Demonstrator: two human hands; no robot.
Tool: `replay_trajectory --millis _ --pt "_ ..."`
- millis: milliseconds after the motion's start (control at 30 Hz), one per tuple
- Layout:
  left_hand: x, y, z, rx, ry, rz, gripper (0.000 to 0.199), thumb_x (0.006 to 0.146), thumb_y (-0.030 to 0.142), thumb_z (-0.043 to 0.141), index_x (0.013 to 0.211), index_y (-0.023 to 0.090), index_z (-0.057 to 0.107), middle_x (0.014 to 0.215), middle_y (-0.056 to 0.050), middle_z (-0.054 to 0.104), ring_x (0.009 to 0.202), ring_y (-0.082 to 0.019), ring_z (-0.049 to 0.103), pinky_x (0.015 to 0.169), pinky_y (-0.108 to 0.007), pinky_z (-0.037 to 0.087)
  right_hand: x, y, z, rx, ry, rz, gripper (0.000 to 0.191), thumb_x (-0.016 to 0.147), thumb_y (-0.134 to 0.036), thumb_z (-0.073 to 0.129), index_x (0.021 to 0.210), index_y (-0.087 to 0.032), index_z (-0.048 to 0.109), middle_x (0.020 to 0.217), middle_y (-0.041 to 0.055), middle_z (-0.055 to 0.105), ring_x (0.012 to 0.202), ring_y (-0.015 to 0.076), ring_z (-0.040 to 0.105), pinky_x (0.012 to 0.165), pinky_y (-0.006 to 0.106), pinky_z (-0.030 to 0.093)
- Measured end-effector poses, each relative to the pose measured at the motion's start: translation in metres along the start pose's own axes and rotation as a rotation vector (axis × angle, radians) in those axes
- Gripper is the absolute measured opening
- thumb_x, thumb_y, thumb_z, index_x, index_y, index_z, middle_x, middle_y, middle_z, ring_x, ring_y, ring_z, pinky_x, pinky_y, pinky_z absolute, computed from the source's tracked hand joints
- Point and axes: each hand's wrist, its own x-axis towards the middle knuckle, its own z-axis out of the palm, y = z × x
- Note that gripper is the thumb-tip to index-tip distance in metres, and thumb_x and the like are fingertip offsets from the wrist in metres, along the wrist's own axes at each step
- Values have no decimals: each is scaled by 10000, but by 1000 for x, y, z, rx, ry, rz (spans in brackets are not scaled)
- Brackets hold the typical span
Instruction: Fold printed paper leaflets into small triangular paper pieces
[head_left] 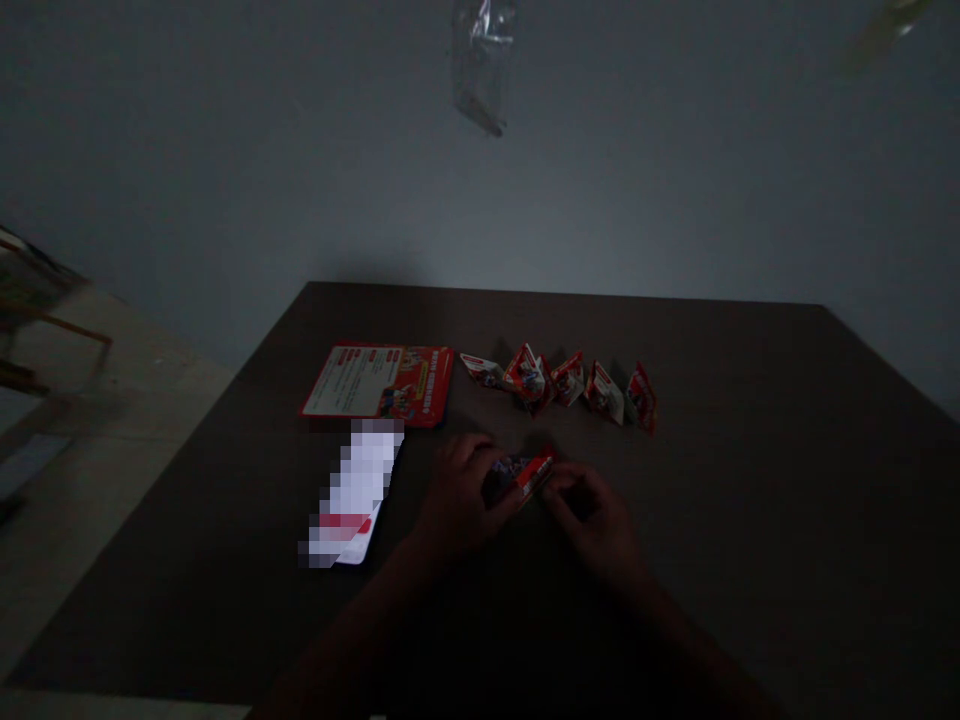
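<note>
A small printed card (pixel 534 476), red with a dark picture, is bent or folded between my hands just above the dark table. My left hand (pixel 463 492) grips it from the left, the thumb along the near edge and the fingers curled at the far side. At the card's right end, my right hand (pixel 600 522) has thumb and forefinger pinched together at the corner. Beyond my hands, several folded red-and-white cards stand in a zigzag row, among them a middle one (pixel 528 376) and a right-hand one (pixel 641 398). Dim light hides fine detail.
A red-and-white printed sheet (pixel 352 382), seemingly atop others, lies at the left. Nearer me is a phone (pixel 358 495) with a lit, blurred-out screen. The dark table (pixel 750 400) meets a grey wall (pixel 675 160). A clear plastic piece (pixel 482 70) shows high against the wall.
</note>
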Motion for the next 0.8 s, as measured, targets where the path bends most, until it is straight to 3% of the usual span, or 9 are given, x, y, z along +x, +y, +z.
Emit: replay_trajectory --millis 67,167,333,700,800 --pt "0 0 1 94 36 -40 527 719 445 659 1141 150 546 1190 -137 505 1113 -298 463 939 -432 366 0 2 0 8 0 -11 213 804 -322 618 965 -197 555 774 21 621 719 165 603 662 273 482" --pt "-1 -2 4 184 -6 -78 655 693 519 654 1201 134 502 1276 -167 453 1176 -331 417 974 -464 333 0 5 0 9 -2 -25 203 811 -305 612 977 -207 550 787 16 612 729 160 598 663 266 479" --pt "-2 -5 6 200 -86 -69 506 754 472 613 1158 177 532 1284 -140 448 1183 -312 409 975 -463 321 0 4 0 -13 -8 -18 185 814 -292 605 967 -205 546 772 7 595 704 148 585 654 259 470" --pt "0 -7 4 37 -70 -52 430 657 343 740 1024 184 581 1171 -97 517 1091 -282 467 931 -430 351 0 5 -1 -41 -24 -32 182 823 -286 594 976 -200 546 779 13 604 709 152 588 652 259 470" --pt "1 -6 5 -11 -68 -40 379 701 280 706 1040 183 566 1069 -80 572 1010 -251 514 877 -389 393 0 2 -1 -72 -13 -37 164 820 -289 592 949 -195 553 764 14 603 698 152 586 641 257 469"
